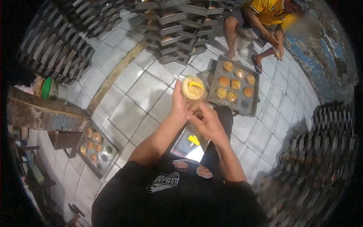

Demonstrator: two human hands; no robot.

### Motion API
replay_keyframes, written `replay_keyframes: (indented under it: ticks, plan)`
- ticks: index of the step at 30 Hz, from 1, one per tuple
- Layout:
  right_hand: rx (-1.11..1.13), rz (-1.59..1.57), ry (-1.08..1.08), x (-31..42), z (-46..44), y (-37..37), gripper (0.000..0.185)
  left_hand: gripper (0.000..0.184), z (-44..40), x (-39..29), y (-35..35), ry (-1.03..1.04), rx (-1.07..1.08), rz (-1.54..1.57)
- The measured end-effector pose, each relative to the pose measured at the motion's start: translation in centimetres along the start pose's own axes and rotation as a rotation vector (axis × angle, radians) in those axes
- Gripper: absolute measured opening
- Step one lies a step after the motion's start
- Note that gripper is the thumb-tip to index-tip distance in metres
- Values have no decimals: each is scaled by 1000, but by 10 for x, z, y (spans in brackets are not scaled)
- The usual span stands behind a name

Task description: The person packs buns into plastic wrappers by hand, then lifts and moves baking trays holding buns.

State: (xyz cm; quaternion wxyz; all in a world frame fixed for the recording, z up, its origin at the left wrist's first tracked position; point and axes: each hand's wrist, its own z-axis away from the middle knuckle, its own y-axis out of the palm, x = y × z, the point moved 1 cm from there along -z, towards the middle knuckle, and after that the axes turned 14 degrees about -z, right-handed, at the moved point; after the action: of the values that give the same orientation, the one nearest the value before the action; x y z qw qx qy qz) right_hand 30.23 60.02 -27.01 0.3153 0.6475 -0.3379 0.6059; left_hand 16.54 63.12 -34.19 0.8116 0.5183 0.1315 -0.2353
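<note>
A round bun (193,88) in a clear plastic bag with a yellow label lies in my left hand (179,99), whose fingers are wrapped around its side and underneath. Close below the bun, my right hand (208,123) has its fingers curled and pinched together at the lower end of the bag. The exact fingertip hold is partly hidden. On my lap rests a stack of clear plastic bags (189,149), the top one showing a yellow label (193,140).
A metal tray (252,108) of buns, several of them bagged, stands ahead to the right. Another tray (109,148) with buns lies at left. Tall stacks of metal trays (170,30) surround the tiled floor (130,90). A person in a yellow shirt (266,7) sits at far right.
</note>
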Motion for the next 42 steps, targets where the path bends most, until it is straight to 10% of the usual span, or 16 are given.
replay_keyframes:
  ticks: [6,9,12,20,23,27,32,35,38,40,42]
  plan:
    - [287,-119,60,4,14,0,22,62,-27,5,-16,81,25,-11]
    - [767,-566,-151,32,32,5,20,55,-18,-24,-23,213,-12,13]
    - [-115,-408,169,-3,15,-14,15,62,-7,-24,-22,224,41,43]
    - [104,288,-151,2,1,-7,15,60,-16,8,-5,247,-152,-197]
    - [755,-797,265,21,37,-1,10,57,-9,-12,-1,252,-178,-128]
    - [-89,-71,132,3,11,-11,16,56,-7,-17,-7,367,-116,-130]
    - [-14,78,39,-9,3,-3,16,56,-20,8,-14,285,-157,-251]
    - [165,75,-4,-11,16,-14,17,53,-14,0,-3,445,-235,-283]
    - [717,-739,249,10,40,-11,17,47,-1,-22,-6,352,-147,-180]
    - [-110,68,11,-5,28,-20,29,51,13,-28,-9,163,-150,-142]
    - [-337,614,-450,2,20,-23,44,54,47,-6,2,48,230,-58]
